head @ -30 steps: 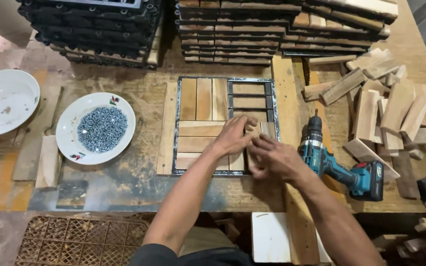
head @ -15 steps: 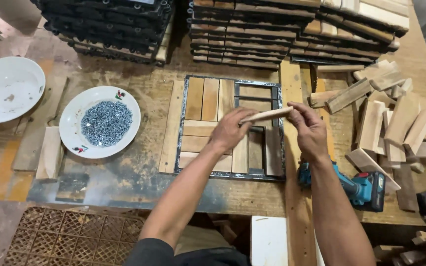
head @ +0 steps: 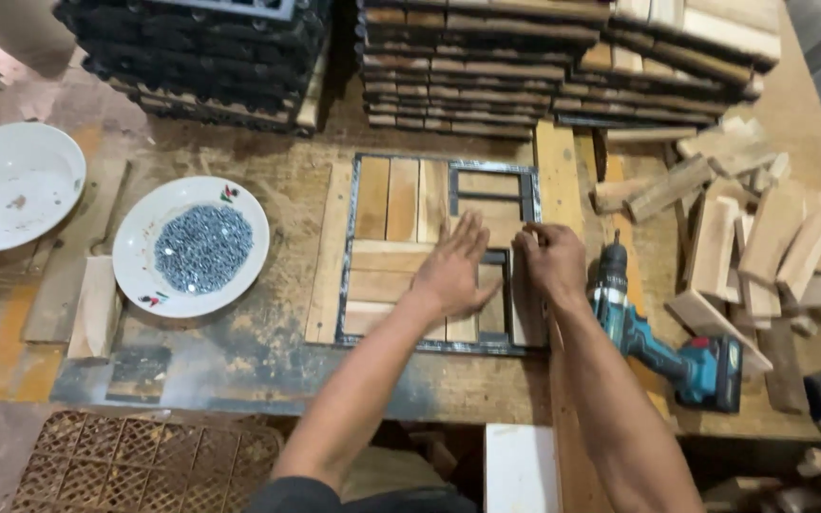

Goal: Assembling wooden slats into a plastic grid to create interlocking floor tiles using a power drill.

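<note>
- Looking down on a dusty workbench (head: 239, 370), a square black frame (head: 344, 285) partly filled with wooden slats (head: 399, 198) is seen.
- The left hand (head: 456, 271) is laid flat, fingers spread, on the slats; nothing is gripped.
- The right hand (head: 551, 261) is curled over a slat at the frame's right edge; whether it is pinched cannot be told.
- The slat would best be kept level and pressed evenly into its slot.
- A teal drill (head: 662, 337) lies just right of the hands.
- A plate of screws (head: 201, 249) sits well left.

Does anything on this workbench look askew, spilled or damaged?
Mostly orderly. The loose pale wooden offcuts lie jumbled at the right, unlike the neat stacks behind. The square black-framed slat tile under both hands has unfilled slots at its upper right.
</note>
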